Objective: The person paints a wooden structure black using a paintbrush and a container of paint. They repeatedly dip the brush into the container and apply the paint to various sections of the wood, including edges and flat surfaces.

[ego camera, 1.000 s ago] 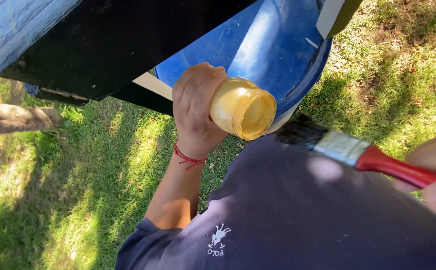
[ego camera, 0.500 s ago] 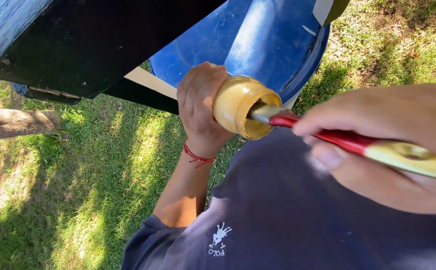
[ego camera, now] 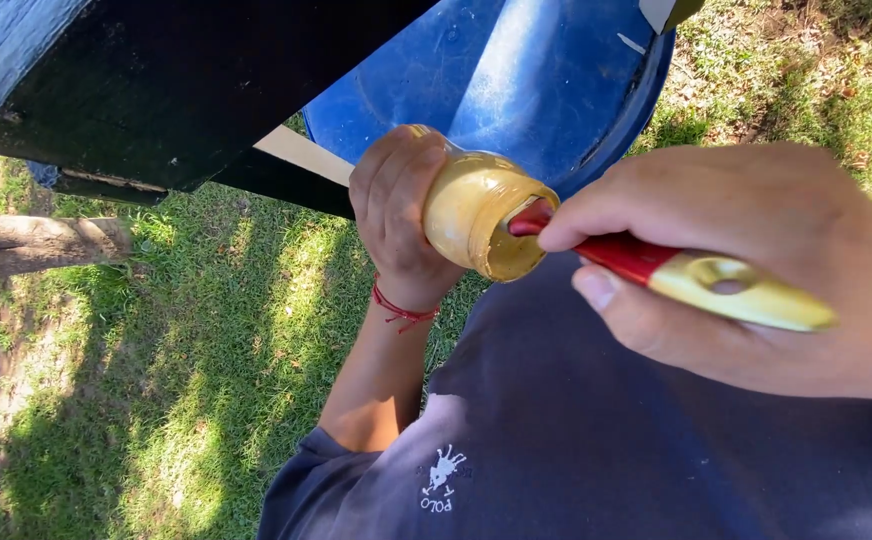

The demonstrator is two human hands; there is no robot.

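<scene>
My left hand (ego camera: pixel 396 210) grips a small jar (ego camera: pixel 476 215) coated in yellowish paint, its mouth turned toward me. My right hand (ego camera: pixel 746 260) holds a paintbrush (ego camera: pixel 676 275) by its red and yellow handle. The brush head is pushed into the jar's mouth, so the bristles are hidden. A red string bracelet (ego camera: pixel 401 310) circles my left wrist. My dark blue shirt (ego camera: pixel 596 440) fills the lower right.
A blue plastic barrel (ego camera: pixel 516 80) stands just beyond the jar. A black-painted wooden board (ego camera: pixel 156 80) crosses the upper left, with a pale plank (ego camera: pixel 301 155) under it. A log (ego camera: pixel 26 245) lies at the left on sunlit grass (ego camera: pixel 156 380).
One second ago the brush was out of the jar, off to the right. My right hand swung it in, and its head now sits deeper inside the jar.
</scene>
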